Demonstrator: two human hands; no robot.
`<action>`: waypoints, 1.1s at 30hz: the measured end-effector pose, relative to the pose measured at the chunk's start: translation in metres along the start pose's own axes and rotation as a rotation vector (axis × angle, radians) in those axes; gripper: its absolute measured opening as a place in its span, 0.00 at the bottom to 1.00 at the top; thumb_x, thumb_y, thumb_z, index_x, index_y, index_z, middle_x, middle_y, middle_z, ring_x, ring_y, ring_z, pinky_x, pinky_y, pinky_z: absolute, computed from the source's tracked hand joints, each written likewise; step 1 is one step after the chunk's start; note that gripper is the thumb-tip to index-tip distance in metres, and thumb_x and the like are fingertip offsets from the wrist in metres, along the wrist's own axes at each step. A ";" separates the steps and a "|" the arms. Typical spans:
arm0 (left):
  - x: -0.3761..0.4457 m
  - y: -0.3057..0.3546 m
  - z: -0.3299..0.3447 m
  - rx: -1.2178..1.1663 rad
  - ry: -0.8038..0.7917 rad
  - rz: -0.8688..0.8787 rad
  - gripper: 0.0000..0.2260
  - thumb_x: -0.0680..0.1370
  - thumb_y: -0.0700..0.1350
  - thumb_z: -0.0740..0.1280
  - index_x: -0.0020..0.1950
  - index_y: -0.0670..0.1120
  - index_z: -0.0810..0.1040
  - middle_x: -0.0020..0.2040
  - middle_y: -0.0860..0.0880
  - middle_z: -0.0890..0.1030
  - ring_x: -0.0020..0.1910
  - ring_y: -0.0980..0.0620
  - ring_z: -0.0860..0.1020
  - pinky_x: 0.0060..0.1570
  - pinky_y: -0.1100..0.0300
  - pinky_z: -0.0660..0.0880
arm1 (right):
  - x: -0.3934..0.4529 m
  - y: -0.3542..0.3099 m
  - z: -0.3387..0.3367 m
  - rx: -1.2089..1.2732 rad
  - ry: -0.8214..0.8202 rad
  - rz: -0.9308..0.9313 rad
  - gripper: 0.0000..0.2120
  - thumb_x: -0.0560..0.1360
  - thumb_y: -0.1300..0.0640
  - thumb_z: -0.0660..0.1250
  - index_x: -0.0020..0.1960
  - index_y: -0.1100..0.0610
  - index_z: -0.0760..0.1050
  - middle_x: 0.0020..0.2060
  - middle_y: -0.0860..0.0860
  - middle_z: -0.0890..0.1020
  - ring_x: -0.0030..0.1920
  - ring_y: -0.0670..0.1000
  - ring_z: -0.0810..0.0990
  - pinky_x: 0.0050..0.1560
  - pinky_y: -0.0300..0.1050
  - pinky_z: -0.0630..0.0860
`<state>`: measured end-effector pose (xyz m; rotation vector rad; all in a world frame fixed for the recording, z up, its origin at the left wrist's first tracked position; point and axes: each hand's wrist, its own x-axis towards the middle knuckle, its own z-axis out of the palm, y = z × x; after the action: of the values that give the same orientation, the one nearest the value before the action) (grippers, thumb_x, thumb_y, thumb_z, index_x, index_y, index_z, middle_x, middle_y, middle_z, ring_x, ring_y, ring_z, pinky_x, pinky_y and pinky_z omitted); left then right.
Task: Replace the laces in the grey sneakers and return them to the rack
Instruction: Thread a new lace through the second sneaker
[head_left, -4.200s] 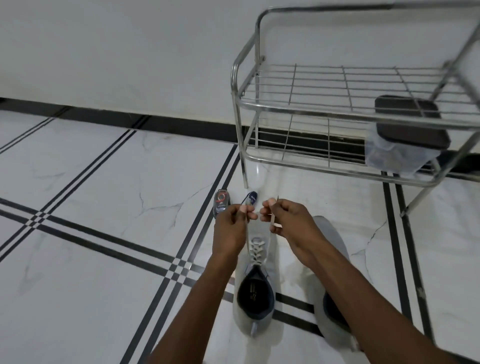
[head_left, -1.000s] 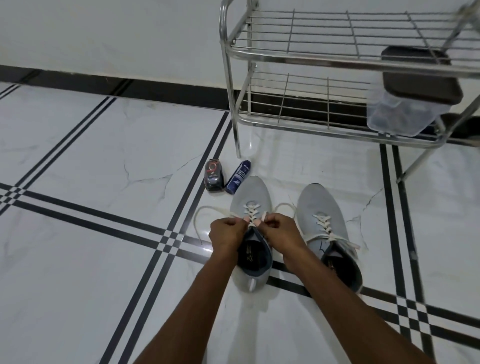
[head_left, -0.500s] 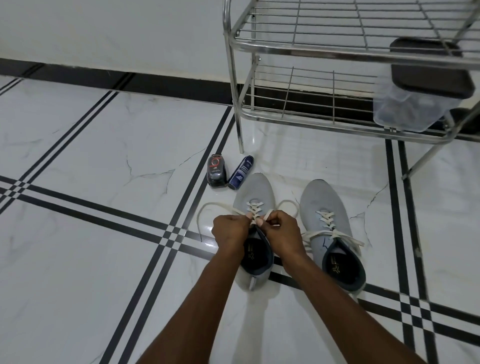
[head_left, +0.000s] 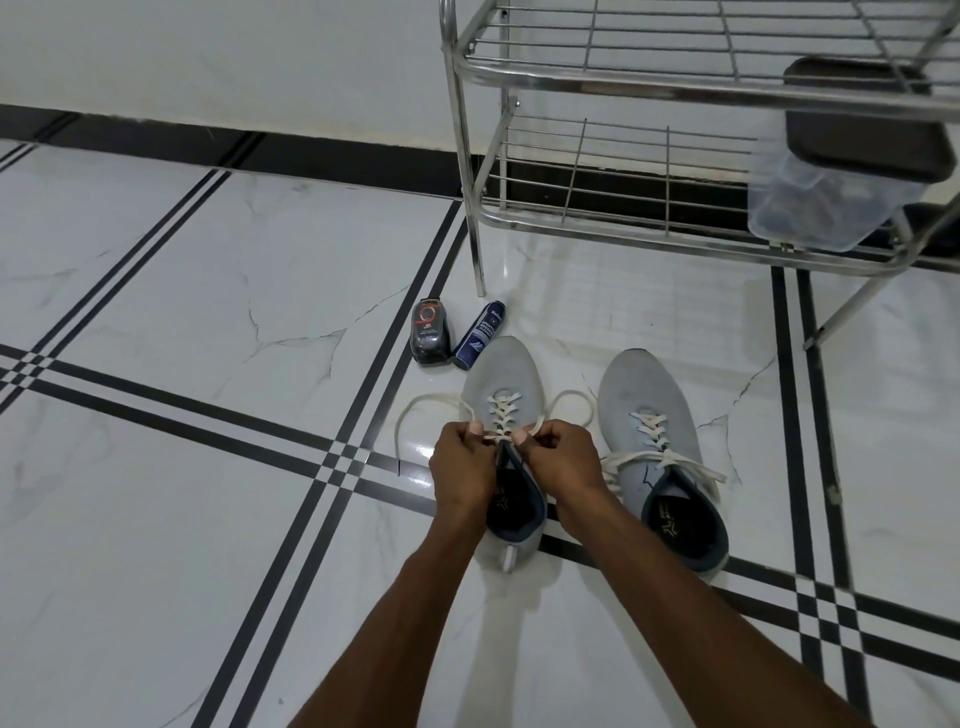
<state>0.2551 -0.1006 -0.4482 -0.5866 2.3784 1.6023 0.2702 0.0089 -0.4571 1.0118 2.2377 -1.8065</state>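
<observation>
White lace (head_left: 501, 415) ends are pinched by left hand (head_left: 464, 466) and right hand (head_left: 562, 457) over left grey sneaker (head_left: 503, 379); second sneaker (head_left: 655, 415) lies at 3 o'clock.

Two sneakers on the floor (head_left: 156, 519), side by side: the left sneaker (head_left: 501, 374) sits just beside the right sneaker (head_left: 644, 389), toes toward the rack (head_left: 675, 83) behind them. Both hands meet over the left one's lace (head_left: 501, 413), left hand (head_left: 462, 467) and right hand (head_left: 561, 457) almost touching, lace loops spilling out to either side. Left of the toe, a bottle (head_left: 428, 332) and a tube (head_left: 480, 332) lie together (just in front of the rack's leg). On the rack's lower shelf, far right, sits a lidded container (head_left: 810, 208).
</observation>
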 end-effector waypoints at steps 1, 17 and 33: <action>0.002 -0.003 0.001 -0.049 -0.004 -0.046 0.11 0.86 0.47 0.59 0.57 0.43 0.77 0.51 0.45 0.82 0.49 0.50 0.81 0.43 0.60 0.77 | 0.000 0.001 0.001 -0.004 0.004 0.008 0.05 0.77 0.53 0.73 0.44 0.53 0.82 0.42 0.49 0.85 0.45 0.49 0.83 0.43 0.42 0.77; 0.000 0.016 -0.012 -0.360 -0.122 -0.228 0.13 0.87 0.45 0.59 0.55 0.39 0.79 0.41 0.45 0.81 0.36 0.53 0.79 0.36 0.61 0.76 | -0.010 -0.016 -0.007 0.062 -0.073 -0.020 0.05 0.77 0.56 0.72 0.45 0.57 0.82 0.38 0.52 0.86 0.35 0.50 0.81 0.42 0.49 0.78; 0.002 0.163 -0.057 -0.180 -0.015 0.503 0.10 0.84 0.47 0.65 0.49 0.51 0.86 0.42 0.55 0.87 0.44 0.58 0.84 0.49 0.55 0.81 | -0.025 -0.161 -0.038 0.113 -0.076 -0.430 0.12 0.84 0.52 0.61 0.50 0.50 0.83 0.44 0.44 0.87 0.45 0.40 0.84 0.47 0.38 0.76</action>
<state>0.1846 -0.0997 -0.2907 0.0095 2.5194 2.0198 0.2153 0.0197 -0.2997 0.4850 2.4718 -2.1089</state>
